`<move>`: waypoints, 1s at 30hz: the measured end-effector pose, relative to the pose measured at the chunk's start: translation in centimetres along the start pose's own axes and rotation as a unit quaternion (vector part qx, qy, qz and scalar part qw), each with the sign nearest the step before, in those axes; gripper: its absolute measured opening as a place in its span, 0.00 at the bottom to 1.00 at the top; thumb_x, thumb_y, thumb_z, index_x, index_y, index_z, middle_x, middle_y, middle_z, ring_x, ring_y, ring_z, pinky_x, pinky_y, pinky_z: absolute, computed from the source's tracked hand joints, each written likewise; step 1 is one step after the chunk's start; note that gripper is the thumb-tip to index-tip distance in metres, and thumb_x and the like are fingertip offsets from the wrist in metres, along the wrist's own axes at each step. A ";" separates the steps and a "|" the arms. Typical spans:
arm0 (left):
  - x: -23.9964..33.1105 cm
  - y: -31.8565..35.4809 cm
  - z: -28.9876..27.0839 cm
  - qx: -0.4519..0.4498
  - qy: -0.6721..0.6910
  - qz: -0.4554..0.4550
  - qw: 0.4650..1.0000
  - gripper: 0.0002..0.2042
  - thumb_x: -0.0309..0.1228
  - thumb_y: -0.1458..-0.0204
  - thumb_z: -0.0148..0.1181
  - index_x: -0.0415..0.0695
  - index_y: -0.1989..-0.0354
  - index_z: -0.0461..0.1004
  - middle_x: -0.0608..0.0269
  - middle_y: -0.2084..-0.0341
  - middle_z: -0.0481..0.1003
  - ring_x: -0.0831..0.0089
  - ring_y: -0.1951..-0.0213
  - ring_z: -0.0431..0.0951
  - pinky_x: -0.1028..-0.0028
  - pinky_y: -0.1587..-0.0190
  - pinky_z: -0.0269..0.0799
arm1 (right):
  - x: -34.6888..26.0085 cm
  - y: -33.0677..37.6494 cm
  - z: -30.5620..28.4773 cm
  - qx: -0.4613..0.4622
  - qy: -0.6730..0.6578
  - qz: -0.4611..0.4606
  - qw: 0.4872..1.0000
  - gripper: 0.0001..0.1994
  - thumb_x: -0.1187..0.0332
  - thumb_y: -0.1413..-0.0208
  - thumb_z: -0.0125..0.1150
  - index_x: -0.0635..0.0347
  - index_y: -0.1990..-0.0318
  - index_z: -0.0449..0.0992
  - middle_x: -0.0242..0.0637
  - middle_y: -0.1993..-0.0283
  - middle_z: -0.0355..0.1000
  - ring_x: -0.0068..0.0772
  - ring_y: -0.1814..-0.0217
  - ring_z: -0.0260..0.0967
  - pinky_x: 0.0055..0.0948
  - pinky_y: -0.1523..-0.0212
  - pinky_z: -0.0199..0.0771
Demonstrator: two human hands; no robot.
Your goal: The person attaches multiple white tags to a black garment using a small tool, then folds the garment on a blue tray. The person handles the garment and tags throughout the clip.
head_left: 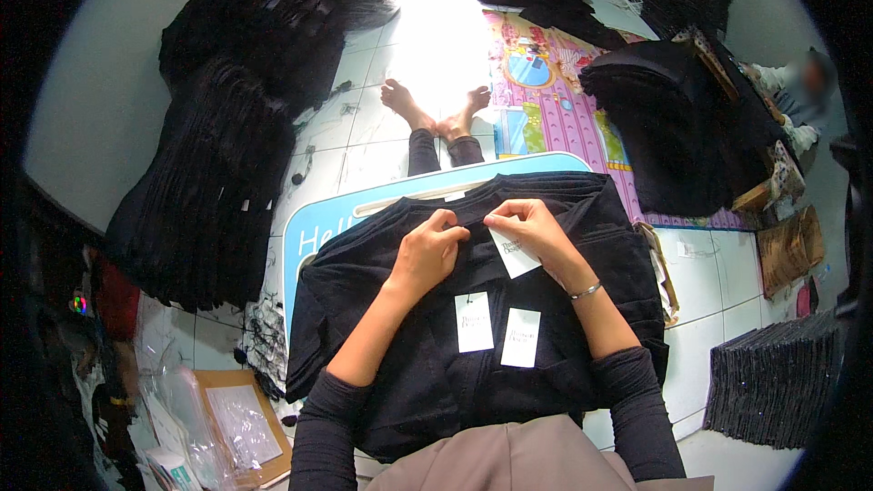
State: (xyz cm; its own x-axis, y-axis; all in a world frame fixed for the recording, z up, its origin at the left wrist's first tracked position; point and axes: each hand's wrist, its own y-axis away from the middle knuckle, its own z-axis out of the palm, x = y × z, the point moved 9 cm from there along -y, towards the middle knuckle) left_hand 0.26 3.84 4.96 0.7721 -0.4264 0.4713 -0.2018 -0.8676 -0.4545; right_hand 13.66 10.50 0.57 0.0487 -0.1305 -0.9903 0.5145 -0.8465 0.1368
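Observation:
A stack of folded black garments (364,309) covers most of a light blue lap table (314,209). Over the far edge of the top garment, near its neckline, both my hands work close together. My right hand (541,235) is closed in a pinch on the upper corner of a white hang tag (516,257). Curled fingers close my left hand (426,253) just beside it; what they pinch is too small to make out. Two more white hang tags, a left one (474,322) and a right one (520,338), lie on the black cloth nearer to me.
Tall piles of black garments stand at the left (195,191) and right (664,118). A colourful mat (564,100) lies beyond the table. Clear plastic bags and cardboard (241,427) are at lower left, a dark stack (773,377) at lower right. Another person (805,95) is at far right.

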 end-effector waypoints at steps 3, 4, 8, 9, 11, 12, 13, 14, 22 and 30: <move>-1.1 0.1 0.1 -0.030 0.060 -0.050 0.997 0.10 0.26 0.55 0.65 0.42 0.64 0.73 0.58 0.65 0.72 0.63 0.70 0.78 0.68 0.67 0.75 | 0.3 -0.1 0.0 -0.008 -0.005 0.004 1.000 0.08 0.65 0.46 0.65 0.61 0.67 0.79 0.27 0.73 0.73 0.12 0.76 0.68 0.14 0.77 0.64; -1.4 0.2 0.2 -0.034 0.064 -0.067 0.995 0.10 0.26 0.54 0.65 0.42 0.64 0.73 0.57 0.65 0.72 0.63 0.70 0.78 0.68 0.67 0.75 | 0.4 -0.1 0.0 -0.010 -0.007 0.006 1.000 0.08 0.65 0.47 0.66 0.61 0.67 0.80 0.27 0.73 0.74 0.13 0.75 0.68 0.14 0.76 0.65; -2.6 0.7 -0.7 0.037 0.111 -0.124 0.985 0.13 0.23 0.53 0.65 0.41 0.59 0.74 0.59 0.72 0.75 0.71 0.74 0.77 0.72 0.69 0.74 | -0.7 -0.1 0.0 -0.009 0.081 -0.039 0.996 0.09 0.64 0.49 0.67 0.61 0.68 0.81 0.28 0.73 0.74 0.15 0.74 0.68 0.17 0.73 0.67; -3.2 1.0 -0.8 0.049 0.128 -0.149 0.979 0.13 0.22 0.53 0.65 0.41 0.57 0.75 0.60 0.74 0.76 0.75 0.75 0.76 0.74 0.70 0.74 | -1.3 -0.1 0.1 -0.016 0.086 -0.058 0.994 0.09 0.64 0.49 0.68 0.61 0.69 0.81 0.28 0.73 0.75 0.15 0.74 0.68 0.18 0.73 0.67; -2.7 1.2 -1.3 0.064 0.098 -0.110 0.987 0.10 0.22 0.52 0.65 0.41 0.59 0.78 0.59 0.73 0.80 0.78 0.73 0.79 0.77 0.69 0.74 | -2.1 -0.2 -0.1 -0.022 0.119 -0.063 0.991 0.09 0.64 0.51 0.69 0.61 0.70 0.82 0.29 0.74 0.75 0.16 0.73 0.68 0.19 0.71 0.67; -2.9 1.4 -1.2 0.050 0.098 -0.111 0.988 0.09 0.23 0.52 0.65 0.41 0.61 0.79 0.59 0.72 0.80 0.79 0.72 0.79 0.78 0.69 0.74 | -2.6 -0.3 -0.2 -0.023 0.159 -0.068 0.985 0.09 0.64 0.51 0.69 0.61 0.70 0.82 0.30 0.74 0.75 0.16 0.73 0.68 0.19 0.71 0.67; -3.5 1.7 -0.9 0.027 0.090 -0.139 0.986 0.08 0.23 0.52 0.65 0.41 0.63 0.80 0.58 0.71 0.81 0.79 0.71 0.80 0.78 0.69 0.74 | -3.1 -0.4 -0.3 -0.026 0.198 -0.072 0.977 0.09 0.65 0.52 0.69 0.62 0.71 0.82 0.31 0.75 0.76 0.16 0.74 0.68 0.19 0.71 0.67; -3.3 1.7 -1.1 0.038 0.107 -0.121 0.986 0.07 0.23 0.53 0.65 0.41 0.64 0.81 0.57 0.71 0.81 0.76 0.71 0.81 0.78 0.69 0.74 | -3.7 -0.6 -0.3 -0.026 0.233 -0.086 0.968 0.09 0.65 0.53 0.70 0.62 0.71 0.82 0.31 0.76 0.76 0.16 0.74 0.68 0.19 0.71 0.67; -3.9 2.0 -1.0 0.049 0.140 -0.149 0.978 0.07 0.25 0.54 0.67 0.40 0.65 0.81 0.54 0.73 0.81 0.72 0.73 0.82 0.77 0.70 0.74 | -4.4 -1.5 1.8 -0.077 0.287 -0.111 0.948 0.09 0.67 0.58 0.70 0.63 0.72 0.83 0.37 0.80 0.74 0.21 0.78 0.67 0.25 0.73 0.67; -3.8 1.9 -1.1 0.044 0.133 -0.150 0.979 0.07 0.24 0.53 0.66 0.40 0.65 0.81 0.58 0.73 0.81 0.77 0.72 0.81 0.79 0.69 0.74 | -4.5 -1.1 1.7 -0.064 0.301 -0.115 0.944 0.07 0.68 0.55 0.70 0.62 0.71 0.83 0.33 0.78 0.75 0.18 0.78 0.63 0.22 0.74 0.64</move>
State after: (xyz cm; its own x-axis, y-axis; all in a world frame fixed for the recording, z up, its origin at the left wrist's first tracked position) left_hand -3.74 3.51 3.14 0.6018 -0.2171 0.7686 0.0713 -0.9439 -0.3224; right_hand 11.45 11.16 4.96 0.3815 0.3988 -0.8339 0.6685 -0.7421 -0.0491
